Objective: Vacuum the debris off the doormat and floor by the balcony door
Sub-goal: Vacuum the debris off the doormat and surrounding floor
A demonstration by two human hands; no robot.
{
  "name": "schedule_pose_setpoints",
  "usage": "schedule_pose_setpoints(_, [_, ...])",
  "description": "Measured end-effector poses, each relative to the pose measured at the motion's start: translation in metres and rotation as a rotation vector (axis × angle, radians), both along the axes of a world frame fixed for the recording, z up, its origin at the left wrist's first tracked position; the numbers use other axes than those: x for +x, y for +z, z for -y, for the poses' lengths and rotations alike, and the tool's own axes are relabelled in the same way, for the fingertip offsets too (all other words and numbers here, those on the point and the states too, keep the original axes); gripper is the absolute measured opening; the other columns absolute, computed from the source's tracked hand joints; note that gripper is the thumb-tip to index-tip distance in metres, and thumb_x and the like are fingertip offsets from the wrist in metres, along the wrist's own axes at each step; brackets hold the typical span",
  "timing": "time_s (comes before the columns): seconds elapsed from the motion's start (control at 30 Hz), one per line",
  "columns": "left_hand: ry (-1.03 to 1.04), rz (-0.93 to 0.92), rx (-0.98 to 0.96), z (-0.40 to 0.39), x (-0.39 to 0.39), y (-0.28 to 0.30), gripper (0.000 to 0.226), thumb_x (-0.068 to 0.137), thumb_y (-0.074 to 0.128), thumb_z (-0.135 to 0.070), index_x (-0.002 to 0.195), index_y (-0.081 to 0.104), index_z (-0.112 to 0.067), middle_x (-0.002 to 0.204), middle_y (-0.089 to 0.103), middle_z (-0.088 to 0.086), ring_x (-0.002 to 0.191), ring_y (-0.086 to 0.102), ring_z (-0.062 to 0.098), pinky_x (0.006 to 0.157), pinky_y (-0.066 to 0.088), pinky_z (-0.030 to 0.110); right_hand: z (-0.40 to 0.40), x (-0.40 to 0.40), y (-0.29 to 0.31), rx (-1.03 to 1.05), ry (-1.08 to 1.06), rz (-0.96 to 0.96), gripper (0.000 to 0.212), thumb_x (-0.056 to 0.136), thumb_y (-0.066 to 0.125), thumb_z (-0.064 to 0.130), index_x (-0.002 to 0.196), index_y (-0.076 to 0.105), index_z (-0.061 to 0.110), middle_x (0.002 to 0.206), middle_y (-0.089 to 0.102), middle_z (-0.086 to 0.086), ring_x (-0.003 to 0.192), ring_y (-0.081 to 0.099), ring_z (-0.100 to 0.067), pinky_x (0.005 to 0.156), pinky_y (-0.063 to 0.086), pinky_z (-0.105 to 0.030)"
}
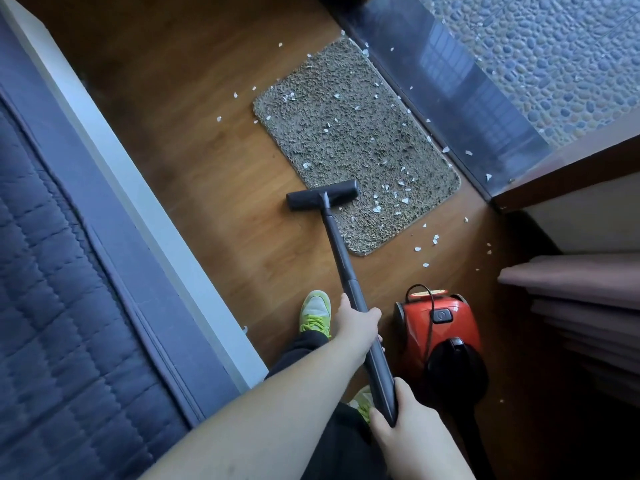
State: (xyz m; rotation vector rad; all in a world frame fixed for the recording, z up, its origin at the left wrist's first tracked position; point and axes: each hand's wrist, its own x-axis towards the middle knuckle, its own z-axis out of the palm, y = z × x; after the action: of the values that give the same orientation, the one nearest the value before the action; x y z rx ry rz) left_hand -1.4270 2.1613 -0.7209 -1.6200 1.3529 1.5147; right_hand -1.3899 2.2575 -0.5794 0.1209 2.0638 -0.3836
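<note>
A shaggy grey-brown doormat (349, 133) lies on the wooden floor (207, 150) beside the dark balcony door sill (446, 84). White debris bits (377, 208) are scattered over the mat, the floor around it and the sill. The black vacuum head (322, 195) rests across the mat's near left edge. Its black wand (341, 254) runs back to me. My left hand (356, 320) grips the wand halfway up. My right hand (398, 410) grips the wand's upper end.
The red and black vacuum canister (440, 327) stands on the floor at my right. A bed with a blue quilt (62, 306) runs along the left. Folded fabric (581, 292) is stacked at the right. My green shoe (315, 311) is near the wand.
</note>
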Motion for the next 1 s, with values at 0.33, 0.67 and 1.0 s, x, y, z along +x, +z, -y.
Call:
schedule_pose_setpoints(0.33, [0.009, -0.052, -0.069, 0.05, -0.045, -0.003, 0.08, 0.089, 0.06, -0.017, 0.157, 0.019, -0.027, 0.122, 0.059, 0.012, 0.052, 0.061, 0.02, 0.049, 0.058, 0.033, 0.037, -0.041, -0.013, -0.073, 0.07, 0.039, 0.02, 0.094, 0.046, 0.041, 0.102, 0.043, 0.023, 0.092, 0.062, -0.002, 0.079, 0.059, -0.022, 0.067, 0.047, -0.031])
schedule_pose_setpoints(0.67, [0.057, -0.072, -0.078, 0.1, -0.074, -0.019, 0.083, 0.091, 0.062, -0.016, 0.158, 0.014, -0.029, 0.127, 0.055, 0.015, 0.052, 0.058, 0.023, 0.041, 0.053, 0.029, 0.09, -0.071, -0.026, -0.066, 0.098, 0.068, 0.022, 0.096, 0.044, 0.04, 0.105, 0.04, 0.02, 0.108, 0.062, -0.006, 0.091, 0.061, -0.026, 0.075, 0.048, -0.032])
schedule_pose_setpoints(1.0, [0.054, -0.064, -0.069, 0.115, -0.085, -0.009, 0.083, 0.091, 0.06, -0.015, 0.159, 0.013, -0.028, 0.127, 0.054, 0.011, 0.052, 0.059, 0.022, 0.041, 0.052, 0.028, 0.105, -0.082, -0.024, -0.078, 0.086, 0.079, 0.028, 0.098, 0.043, 0.04, 0.113, 0.044, 0.017, 0.102, 0.06, -0.003, 0.079, 0.056, -0.021, 0.061, 0.043, -0.028])
